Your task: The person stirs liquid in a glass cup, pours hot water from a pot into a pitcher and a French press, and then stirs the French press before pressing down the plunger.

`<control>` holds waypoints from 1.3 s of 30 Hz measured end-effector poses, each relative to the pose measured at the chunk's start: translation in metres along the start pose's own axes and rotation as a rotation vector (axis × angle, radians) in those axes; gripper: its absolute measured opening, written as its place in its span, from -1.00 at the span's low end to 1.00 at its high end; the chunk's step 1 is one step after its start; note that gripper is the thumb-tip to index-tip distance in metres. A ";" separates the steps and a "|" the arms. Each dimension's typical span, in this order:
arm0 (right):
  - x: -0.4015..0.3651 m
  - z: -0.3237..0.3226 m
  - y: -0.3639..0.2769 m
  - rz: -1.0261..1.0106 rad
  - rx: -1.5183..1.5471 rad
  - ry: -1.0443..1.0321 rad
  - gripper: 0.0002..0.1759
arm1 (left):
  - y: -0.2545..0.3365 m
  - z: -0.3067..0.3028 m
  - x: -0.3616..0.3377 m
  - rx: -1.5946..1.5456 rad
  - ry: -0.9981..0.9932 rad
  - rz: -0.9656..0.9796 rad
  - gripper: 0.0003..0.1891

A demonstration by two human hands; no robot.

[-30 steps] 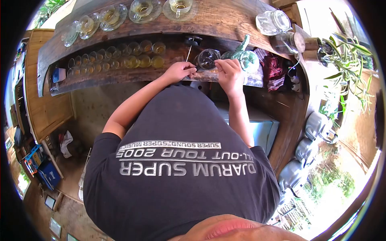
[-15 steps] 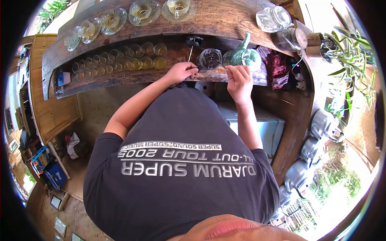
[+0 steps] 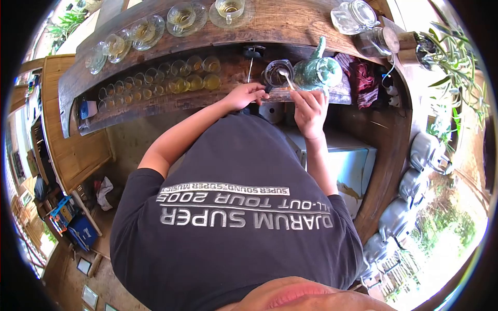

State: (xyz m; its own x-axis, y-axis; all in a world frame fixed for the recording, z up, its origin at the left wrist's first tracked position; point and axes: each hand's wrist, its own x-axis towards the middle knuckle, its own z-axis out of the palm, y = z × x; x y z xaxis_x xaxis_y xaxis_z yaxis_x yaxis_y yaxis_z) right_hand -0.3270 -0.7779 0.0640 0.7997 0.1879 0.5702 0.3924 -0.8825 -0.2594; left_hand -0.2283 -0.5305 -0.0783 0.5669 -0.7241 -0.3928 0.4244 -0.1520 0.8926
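A glass jug (image 3: 275, 68) with dark contents stands on the lower wooden shelf. My left hand (image 3: 246, 97) is at its left side, fingers closed at the black handle (image 3: 268, 89). Between the fingertips of my right hand (image 3: 310, 110) is a spoon (image 3: 287, 78), its pale bowl end over the jug's opening. Just right of the jug is a green glass pitcher (image 3: 318, 72), its base hidden from me. A thin light stick (image 3: 250, 69) leans behind my left hand.
Rows of small glasses (image 3: 179, 84) hold yellowish liquid on the left of the shelf. Cups on saucers (image 3: 181, 16) line the upper counter (image 3: 290, 23). Clear jars (image 3: 354, 18) and a dark red cloth (image 3: 363, 80) are at the right, with metal kettles (image 3: 397, 215) lower down.
The spoon's pale bowl end now shows above the jug's dark contents; before, it was hard to make out. The whole view has shifted slightly. Both hands remain near the jug.
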 end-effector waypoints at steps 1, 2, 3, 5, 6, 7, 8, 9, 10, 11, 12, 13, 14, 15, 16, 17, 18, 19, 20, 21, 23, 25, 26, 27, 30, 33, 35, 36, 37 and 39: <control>-0.006 0.007 -0.001 0.081 0.006 0.006 -0.60 | -0.001 -0.002 -0.003 0.006 -0.026 0.026 -0.62; -0.005 0.010 -0.004 0.162 0.014 0.011 -0.66 | 0.001 -0.004 -0.007 0.011 -0.050 0.050 -0.59; -0.006 0.010 -0.008 0.185 0.029 0.083 -0.78 | 0.003 -0.008 -0.012 0.010 -0.055 0.052 -0.59; -0.003 0.010 -0.014 0.245 0.003 0.048 -0.80 | 0.008 -0.018 -0.022 0.077 -0.116 0.076 -0.57; -0.004 0.010 -0.019 0.306 -0.020 0.012 -0.83 | 0.006 -0.022 -0.028 0.076 -0.128 0.073 -0.57; -0.004 0.013 -0.021 0.313 0.000 0.071 -0.85 | 0.004 -0.028 -0.032 0.089 -0.108 0.065 -0.59; -0.002 0.014 -0.025 0.321 -0.012 0.073 -0.85 | 0.007 -0.033 -0.037 0.103 -0.089 0.058 -0.60; 0.000 0.014 -0.032 0.369 0.046 0.144 -0.86 | 0.010 -0.039 -0.041 0.104 -0.103 0.058 -0.60; 0.004 0.015 -0.039 0.417 0.105 0.216 -0.86 | 0.014 -0.046 -0.046 0.104 -0.102 0.050 -0.60; 0.008 0.016 -0.046 0.490 0.159 0.182 -0.87 | 0.022 -0.051 -0.054 0.107 -0.102 0.041 -0.60; 0.007 0.020 -0.056 0.500 0.149 0.191 -0.87 | 0.033 -0.056 -0.062 0.113 -0.118 0.040 -0.60; 0.005 0.030 -0.068 0.774 0.436 0.254 -0.86 | 0.045 -0.061 -0.069 0.148 -0.097 0.026 -0.60; 0.004 0.039 -0.078 1.037 0.733 0.318 -0.84 | 0.055 -0.067 -0.076 0.182 -0.075 0.013 -0.60; 0.001 0.048 -0.086 1.123 0.843 0.333 -0.79 | 0.061 -0.074 -0.083 0.193 -0.071 0.005 -0.59; -0.004 0.061 -0.094 1.173 0.937 0.355 -0.80 | 0.062 -0.083 -0.089 0.202 -0.085 0.006 -0.59; -0.007 0.075 -0.102 1.206 0.972 0.356 -0.81 | 0.062 -0.093 -0.094 0.200 -0.078 0.007 -0.59; -0.009 0.090 -0.112 1.240 1.005 0.361 -0.81 | 0.062 -0.103 -0.099 0.199 -0.076 0.007 -0.59; -0.012 0.106 -0.121 1.289 1.033 0.355 -0.81 | 0.060 -0.112 -0.105 0.188 -0.080 0.027 -0.60; -0.021 0.128 -0.125 1.311 1.066 0.366 -0.84 | 0.058 -0.122 -0.110 0.198 -0.106 0.024 -0.60; -0.024 0.144 -0.130 1.359 1.065 0.344 -0.86 | 0.056 -0.131 -0.114 0.161 -0.097 0.026 -0.60; -0.033 0.180 -0.135 1.403 1.012 0.332 -0.88 | 0.053 -0.145 -0.124 0.100 -0.079 0.038 -0.63; -0.040 0.219 -0.135 1.377 0.916 0.355 -0.89 | 0.057 -0.154 -0.133 0.215 -0.084 0.063 -0.64; -0.048 0.240 -0.130 1.387 0.831 0.349 -0.86 | 0.059 -0.159 -0.137 0.322 -0.061 0.091 -0.66; -0.043 0.249 -0.131 1.367 0.683 0.292 -0.84 | 0.063 -0.161 -0.140 0.420 -0.085 0.104 -0.70; -0.030 0.260 -0.138 1.405 0.552 0.222 -0.79 | 0.063 -0.169 -0.142 0.468 -0.157 0.089 -0.69; -0.022 0.256 -0.144 0.904 0.110 0.032 -0.77 | 0.063 -0.174 -0.144 0.463 -0.194 0.096 -0.69; -0.017 0.248 -0.149 0.899 0.030 0.035 -0.78 | 0.065 -0.178 -0.144 0.462 -0.219 0.106 -0.69; -0.015 0.244 -0.152 0.881 -0.040 0.019 -0.80 | 0.067 -0.180 -0.145 0.458 -0.206 0.120 -0.70; -0.017 0.242 -0.150 0.912 -0.089 -0.014 -0.74 | 0.068 -0.181 -0.145 0.453 -0.192 0.134 -0.71; -0.007 0.239 -0.147 0.984 -0.127 -0.006 -0.69 | 0.067 -0.183 -0.145 0.444 -0.211 0.141 -0.71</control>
State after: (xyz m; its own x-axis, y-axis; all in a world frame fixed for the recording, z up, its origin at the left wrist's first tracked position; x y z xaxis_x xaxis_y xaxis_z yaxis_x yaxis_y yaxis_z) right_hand -0.2818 -0.5463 -0.0882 0.7454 -0.6516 0.1410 -0.4994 -0.6859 -0.5292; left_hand -0.1529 -0.3125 -0.0021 0.4226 -0.8713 -0.2496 -0.0130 -0.2812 0.9596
